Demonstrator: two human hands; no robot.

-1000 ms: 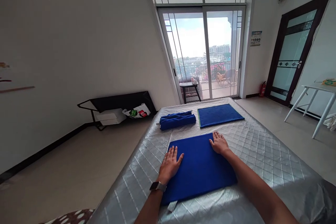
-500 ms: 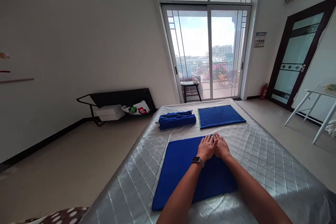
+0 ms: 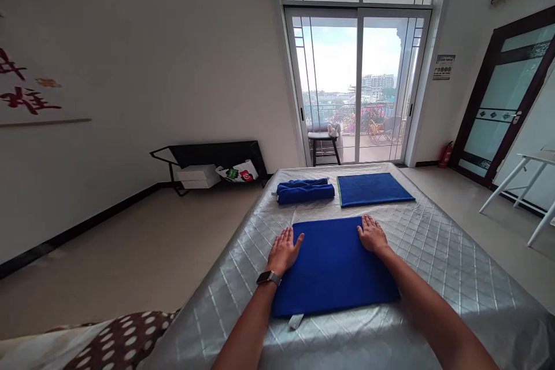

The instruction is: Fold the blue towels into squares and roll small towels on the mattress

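Observation:
A blue towel [image 3: 336, 269], folded into a flat rectangle, lies on the silver quilted cover [image 3: 437, 277] with a small white tag at its near edge. On the towel's left edge rests my left hand [image 3: 284, 251], fingers stretched out and thumb apart, a watch on its wrist. My right hand [image 3: 373, 233] lies flat near the far right corner, fingers extended. Neither hand grips anything. Beyond them sit a second flat folded blue towel [image 3: 375, 189] with a green edge and a loosely rolled blue towel [image 3: 306, 191].
A black frame [image 3: 212, 156] with a white box [image 3: 193, 177] and a printed bag [image 3: 238, 173] stands by the left wall. A dotted brown cloth [image 3: 125, 338] is at lower left. At right are a white table [image 3: 537, 157] and a fire extinguisher [image 3: 445, 154].
My hands have moved apart from the towel's far edge: the left one to the left edge, the right one near the far right corner. The view has shifted slightly left.

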